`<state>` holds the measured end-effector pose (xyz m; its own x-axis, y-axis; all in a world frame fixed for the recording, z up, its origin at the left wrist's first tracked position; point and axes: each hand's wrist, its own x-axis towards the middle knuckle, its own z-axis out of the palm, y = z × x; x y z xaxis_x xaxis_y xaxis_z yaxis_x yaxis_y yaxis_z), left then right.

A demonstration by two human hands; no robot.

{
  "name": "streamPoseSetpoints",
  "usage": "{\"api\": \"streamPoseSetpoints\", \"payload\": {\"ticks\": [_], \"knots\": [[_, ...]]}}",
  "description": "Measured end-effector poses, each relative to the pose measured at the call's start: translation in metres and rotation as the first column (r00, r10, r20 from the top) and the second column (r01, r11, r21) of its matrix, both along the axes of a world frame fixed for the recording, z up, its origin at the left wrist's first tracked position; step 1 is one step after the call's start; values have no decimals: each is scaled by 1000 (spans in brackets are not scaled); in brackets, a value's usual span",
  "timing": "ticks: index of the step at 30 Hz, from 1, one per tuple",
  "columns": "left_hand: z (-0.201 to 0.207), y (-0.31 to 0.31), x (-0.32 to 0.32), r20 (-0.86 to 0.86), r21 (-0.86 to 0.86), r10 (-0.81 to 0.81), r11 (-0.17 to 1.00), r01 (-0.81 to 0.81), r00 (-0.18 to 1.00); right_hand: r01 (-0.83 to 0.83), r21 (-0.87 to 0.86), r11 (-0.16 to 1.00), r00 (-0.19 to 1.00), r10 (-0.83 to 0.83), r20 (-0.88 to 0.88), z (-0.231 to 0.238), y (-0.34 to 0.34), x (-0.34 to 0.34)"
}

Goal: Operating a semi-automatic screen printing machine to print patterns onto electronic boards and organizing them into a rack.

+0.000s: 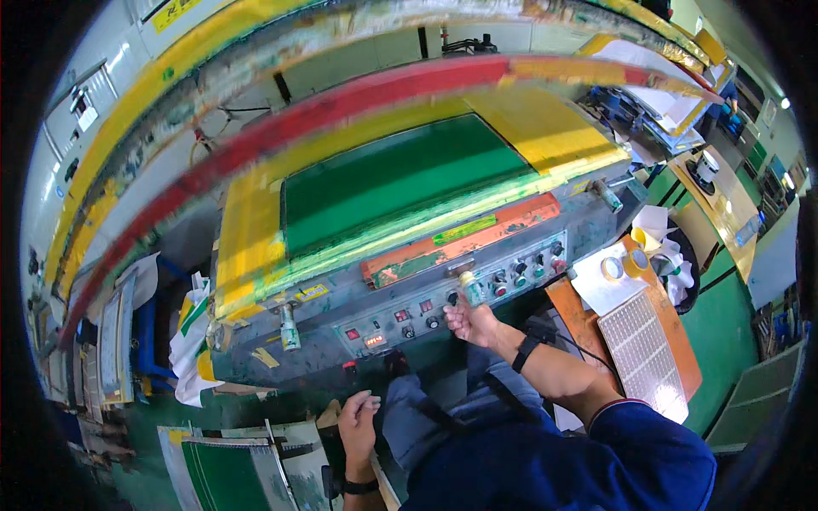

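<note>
A screen printing machine with a green mesh screen [400,183] in a yellow-coated frame [247,238] stands before me. My right hand [473,324] is at its front control panel [537,264], fingers curled just below a paint-stained handle [471,291]. What those fingers grip, if anything, is hidden. My left hand [358,422] hangs lower, left of my legs and away from the machine. Its fingers are loosely bent and no object shows in them. Knobs, buttons and a small lit display [374,341] line the panel.
A red bar [341,94] arches across above the screen. Similar handles [290,328] jut from the machine's front corners. On the right, a wooden table [567,315] carries a perforated sheet [643,349], paper and tape rolls [635,262]. Another green screen [223,473] lies low on the left.
</note>
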<state>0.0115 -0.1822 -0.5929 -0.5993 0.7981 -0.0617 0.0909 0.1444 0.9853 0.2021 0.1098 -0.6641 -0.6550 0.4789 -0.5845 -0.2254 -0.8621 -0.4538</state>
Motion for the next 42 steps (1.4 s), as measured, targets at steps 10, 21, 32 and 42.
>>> {"api": "streamPoseSetpoints", "payload": {"ticks": [10, 21, 32, 42], "knots": [[14, 9, 14, -42, -7, -19, 1000, 19, 999, -24, -12, 1000, 999, 24, -37, 20, 2, 9], [18, 2, 19, 20, -23, -24, 999, 24, 1000, -2, -5, 1000, 999, 2, -45, 37, -2, 16], [24, 2, 26, -16, -18, -19, 1000, 19, 1000, 17, 29, 999, 999, -16, -29, 30, -1, 23], [21, 0, 26, 6, -4, -7, 1000, 7, 1000, 9, 30, 1000, 999, -8, -45, 34, -2, 24]]}}
